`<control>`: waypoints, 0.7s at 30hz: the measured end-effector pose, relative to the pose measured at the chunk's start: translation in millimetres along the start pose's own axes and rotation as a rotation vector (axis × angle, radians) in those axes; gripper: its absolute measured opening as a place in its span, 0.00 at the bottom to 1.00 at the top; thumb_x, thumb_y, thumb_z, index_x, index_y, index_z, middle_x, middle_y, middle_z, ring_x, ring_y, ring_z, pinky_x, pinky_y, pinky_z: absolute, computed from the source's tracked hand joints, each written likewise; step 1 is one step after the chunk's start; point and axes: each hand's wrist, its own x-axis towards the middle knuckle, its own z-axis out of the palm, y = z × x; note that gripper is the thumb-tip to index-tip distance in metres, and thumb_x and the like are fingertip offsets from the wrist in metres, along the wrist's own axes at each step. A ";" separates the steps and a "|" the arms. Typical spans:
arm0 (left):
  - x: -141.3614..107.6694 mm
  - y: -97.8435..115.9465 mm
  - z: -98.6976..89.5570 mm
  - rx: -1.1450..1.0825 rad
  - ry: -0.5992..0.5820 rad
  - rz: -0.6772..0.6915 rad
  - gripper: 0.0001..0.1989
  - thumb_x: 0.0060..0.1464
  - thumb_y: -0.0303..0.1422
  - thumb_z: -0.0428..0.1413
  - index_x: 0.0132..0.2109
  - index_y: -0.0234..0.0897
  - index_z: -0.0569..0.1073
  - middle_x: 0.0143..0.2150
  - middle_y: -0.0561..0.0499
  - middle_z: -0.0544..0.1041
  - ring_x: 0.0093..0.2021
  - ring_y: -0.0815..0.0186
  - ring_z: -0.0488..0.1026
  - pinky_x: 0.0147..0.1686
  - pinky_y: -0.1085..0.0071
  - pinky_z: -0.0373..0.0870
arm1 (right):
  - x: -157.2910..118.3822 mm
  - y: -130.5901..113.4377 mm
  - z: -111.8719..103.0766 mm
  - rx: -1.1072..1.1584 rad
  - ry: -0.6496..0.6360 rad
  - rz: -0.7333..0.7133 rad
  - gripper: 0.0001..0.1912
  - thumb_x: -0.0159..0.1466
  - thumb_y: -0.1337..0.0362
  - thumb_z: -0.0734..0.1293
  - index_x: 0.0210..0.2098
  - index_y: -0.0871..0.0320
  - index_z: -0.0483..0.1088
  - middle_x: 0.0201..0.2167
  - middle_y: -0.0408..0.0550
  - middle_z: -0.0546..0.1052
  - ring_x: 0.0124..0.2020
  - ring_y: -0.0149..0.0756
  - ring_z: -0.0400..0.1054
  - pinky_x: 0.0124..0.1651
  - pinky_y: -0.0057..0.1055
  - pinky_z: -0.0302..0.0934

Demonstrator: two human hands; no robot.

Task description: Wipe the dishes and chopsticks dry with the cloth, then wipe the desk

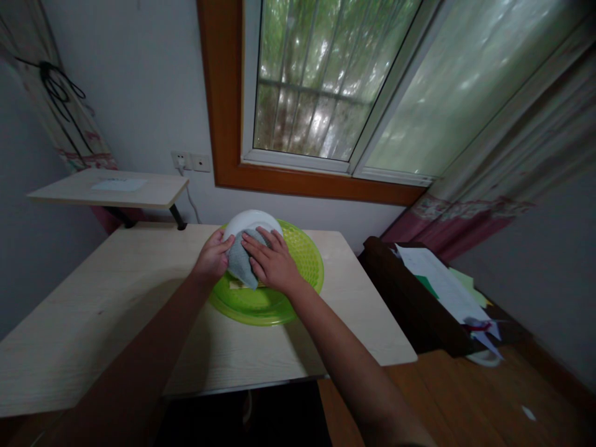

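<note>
My left hand (214,254) grips the left edge of a white plate (254,218), with the thumb on the upper side. A grey cloth (243,266) lies over the plate, and one corner hangs down toward me. On the cloth, my right hand (274,261) presses it against the plate with its fingers close over the fabric. Both hands are above a bright green plastic basket (311,261) with a mesh pattern. Something pale yellowish in the basket shows partly below the cloth; its kind cannot be made out.
The basket stands on a light wooden desk (139,310). A raised shelf (112,189) with a paper on it is at the back left. Papers (440,282) lie on a dark cabinet (410,304) to the right. A window (321,87) is behind.
</note>
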 end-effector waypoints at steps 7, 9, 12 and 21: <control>1.3 0.1 2.7 0.023 0.013 -0.013 0.21 0.48 0.34 0.71 0.44 0.38 0.71 0.40 0.48 0.82 0.38 0.61 0.80 0.39 0.65 0.78 | -0.3 1.3 3.8 -0.044 0.080 0.145 0.31 0.76 0.57 0.62 0.76 0.51 0.55 0.76 0.45 0.57 0.80 0.52 0.38 0.79 0.61 0.34; 1.6 -0.2 2.6 0.022 0.019 -0.004 0.20 0.47 0.33 0.71 0.42 0.39 0.70 0.39 0.48 0.82 0.41 0.58 0.80 0.42 0.63 0.78 | -0.4 2.3 5.1 -0.041 0.108 0.181 0.32 0.76 0.58 0.62 0.77 0.52 0.54 0.77 0.47 0.56 0.79 0.53 0.40 0.79 0.61 0.35; 1.6 -0.9 1.4 0.033 0.031 0.015 0.20 0.43 0.29 0.70 0.41 0.38 0.70 0.39 0.49 0.81 0.44 0.55 0.81 0.45 0.61 0.79 | -0.3 3.8 5.6 -0.024 0.141 0.231 0.32 0.76 0.58 0.61 0.76 0.54 0.54 0.77 0.49 0.57 0.78 0.52 0.45 0.78 0.58 0.40; 1.0 -1.5 -1.8 0.073 0.054 0.027 0.21 0.46 0.33 0.71 0.44 0.38 0.70 0.36 0.51 0.79 0.37 0.61 0.79 0.42 0.65 0.77 | -0.9 17.6 12.4 0.052 0.274 0.414 0.27 0.77 0.59 0.56 0.72 0.60 0.62 0.71 0.57 0.66 0.70 0.51 0.60 0.73 0.52 0.54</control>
